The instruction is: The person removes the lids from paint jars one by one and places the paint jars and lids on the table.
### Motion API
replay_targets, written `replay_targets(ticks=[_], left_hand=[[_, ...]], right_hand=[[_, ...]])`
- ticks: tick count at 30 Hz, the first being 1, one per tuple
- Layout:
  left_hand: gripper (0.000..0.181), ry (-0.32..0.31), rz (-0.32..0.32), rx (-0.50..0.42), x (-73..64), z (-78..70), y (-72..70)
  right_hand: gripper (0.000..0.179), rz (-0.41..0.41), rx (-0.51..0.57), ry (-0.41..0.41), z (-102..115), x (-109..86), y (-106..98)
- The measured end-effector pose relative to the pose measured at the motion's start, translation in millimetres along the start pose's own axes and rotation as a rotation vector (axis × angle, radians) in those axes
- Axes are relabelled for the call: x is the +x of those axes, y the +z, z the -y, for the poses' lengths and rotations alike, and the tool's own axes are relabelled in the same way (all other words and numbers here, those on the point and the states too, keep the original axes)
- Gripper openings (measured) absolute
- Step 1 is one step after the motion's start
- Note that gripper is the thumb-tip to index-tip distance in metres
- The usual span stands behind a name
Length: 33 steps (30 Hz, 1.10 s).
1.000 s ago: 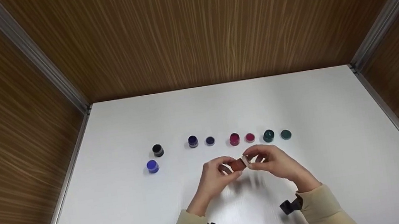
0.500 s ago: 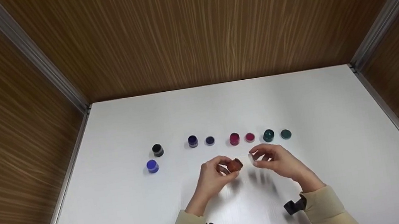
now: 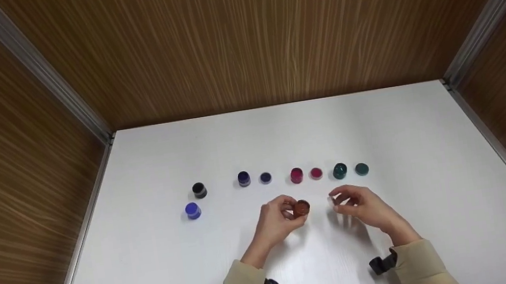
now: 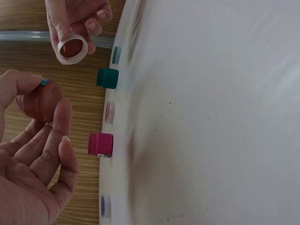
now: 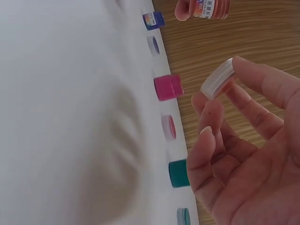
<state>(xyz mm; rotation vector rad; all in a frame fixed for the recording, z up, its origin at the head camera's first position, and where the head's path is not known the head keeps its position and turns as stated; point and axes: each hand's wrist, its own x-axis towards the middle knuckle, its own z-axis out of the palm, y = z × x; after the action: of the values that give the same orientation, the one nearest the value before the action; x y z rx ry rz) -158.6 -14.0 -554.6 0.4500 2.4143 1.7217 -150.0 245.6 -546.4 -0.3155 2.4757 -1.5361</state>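
My left hand (image 3: 277, 219) holds a small brown paint jar (image 3: 301, 208) above the white table, its uncapped mouth turned toward the head camera. Thumb and fingers wrap the jar's sides in the left wrist view. To the right, my right hand (image 3: 362, 207) pinches a whitish screw lid (image 5: 218, 78) by its edge. Brown paint coats the inside of that lid, as the left wrist view shows. A gap separates lid and jar. Just beyond the hands stand an uncapped pink jar (image 3: 296, 175) and an uncapped green jar (image 3: 340, 171).
A pink-stained lid (image 3: 316, 173) and a green-stained lid (image 3: 362, 169) lie right of their jars. Further left are a dark blue jar (image 3: 244, 179) with its lid (image 3: 265, 178), a black jar (image 3: 199, 190) and a violet-blue jar (image 3: 193, 211). Wood-grain panels (image 3: 238, 40) wall the table.
The lid has come away from the brown jar, and my right hand has carried it to the right. My left hand has tipped the jar's mouth upward.
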Motion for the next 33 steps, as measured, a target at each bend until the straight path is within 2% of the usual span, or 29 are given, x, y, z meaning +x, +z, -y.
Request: replay_targets(ticks=[10,18,28,33], left_hand=[[0.026,0.003,0.068,0.031,21.9,-3.0,17.3],[0.026,-0.015,0.07,-0.008,41.1,-0.4,35.0],[0.024,-0.084,0.105,-0.062,56.0,-1.1,59.2],[0.02,-0.128,0.092,-0.069,62.9,-4.7,68.6]], right_hand=[[0.039,-0.064,-0.014,0.121,-15,-4.6,-15],[0.038,-0.133,0.039,0.249,-30,-6.3,-28],[0.041,-0.198,0.009,0.333,-40,-5.0,-43],[0.043,-0.218,-0.016,0.391,-41,-2.8,-47]])
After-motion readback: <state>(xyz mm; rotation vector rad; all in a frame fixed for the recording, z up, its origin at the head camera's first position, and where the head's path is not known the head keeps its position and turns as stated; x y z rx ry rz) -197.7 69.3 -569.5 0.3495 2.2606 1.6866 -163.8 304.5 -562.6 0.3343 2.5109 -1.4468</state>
